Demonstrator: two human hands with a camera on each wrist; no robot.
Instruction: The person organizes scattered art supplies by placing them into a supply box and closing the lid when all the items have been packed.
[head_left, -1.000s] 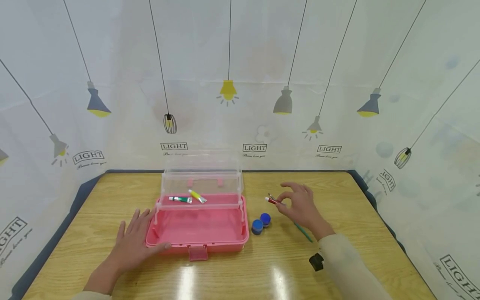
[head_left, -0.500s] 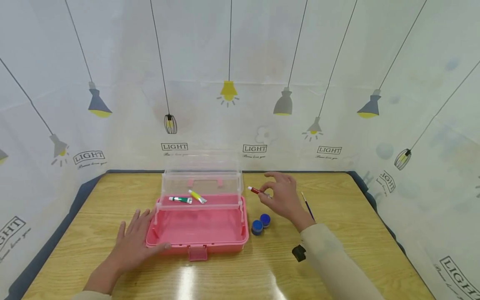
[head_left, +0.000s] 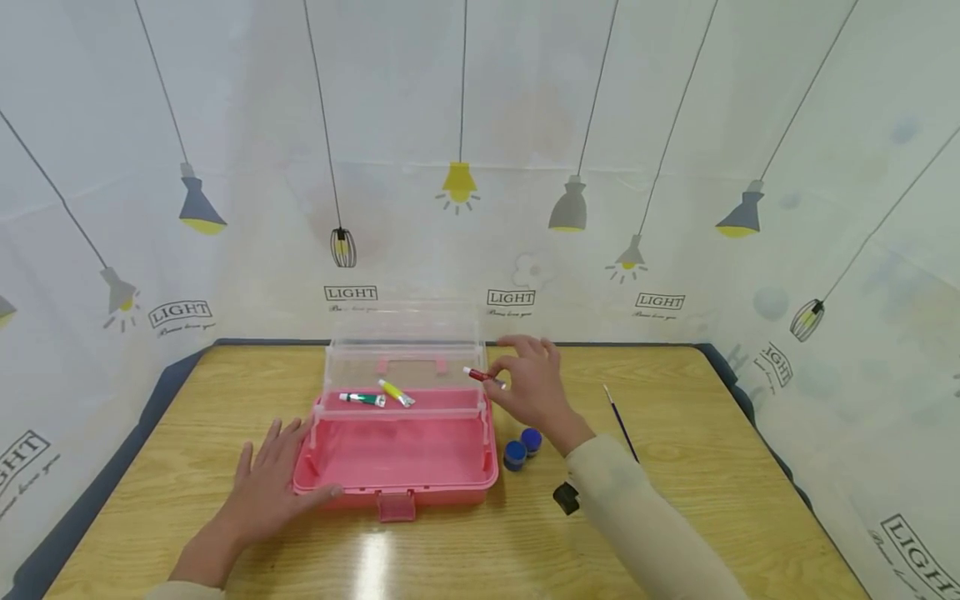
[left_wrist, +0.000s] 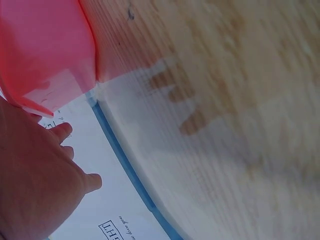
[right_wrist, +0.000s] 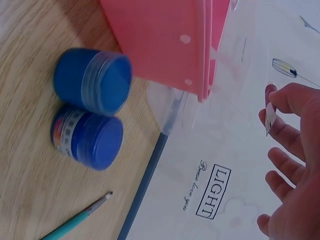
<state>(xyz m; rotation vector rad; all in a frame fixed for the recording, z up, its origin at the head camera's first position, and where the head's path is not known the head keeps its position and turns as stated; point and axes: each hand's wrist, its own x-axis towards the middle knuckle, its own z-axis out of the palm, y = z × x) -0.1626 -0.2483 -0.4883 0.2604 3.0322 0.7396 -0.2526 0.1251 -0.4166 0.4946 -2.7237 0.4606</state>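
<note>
My right hand (head_left: 531, 385) pinches a red paint tube (head_left: 476, 374) with a white cap between thumb and index finger, the other fingers spread. It is above the right end of the pink storage box (head_left: 457, 497), beside the raised clear lid (head_left: 405, 329). In the right wrist view only the tube's pale tail (right_wrist: 270, 119) shows. My left hand (head_left: 266, 479) rests against the box's left side, fingers straight, thumb along the front edge. A green paint tube (head_left: 362, 400) and a yellow paint tube (head_left: 395, 392) lie on the clear upper tray (head_left: 442, 412).
Two blue paint jars (head_left: 514, 455) stand together right of the box. A dark-handled paintbrush (head_left: 621, 423) lies farther right on the wooden table (head_left: 720, 500). The right wrist view shows a teal-handled paintbrush (right_wrist: 75, 220) near the jars. A printed white curtain (head_left: 675, 108) surrounds the table.
My right hand has carried the red paint tube leftward, from over the brushes to the box's right end. The dark-handled brush has come into view. My left hand has stayed put.
</note>
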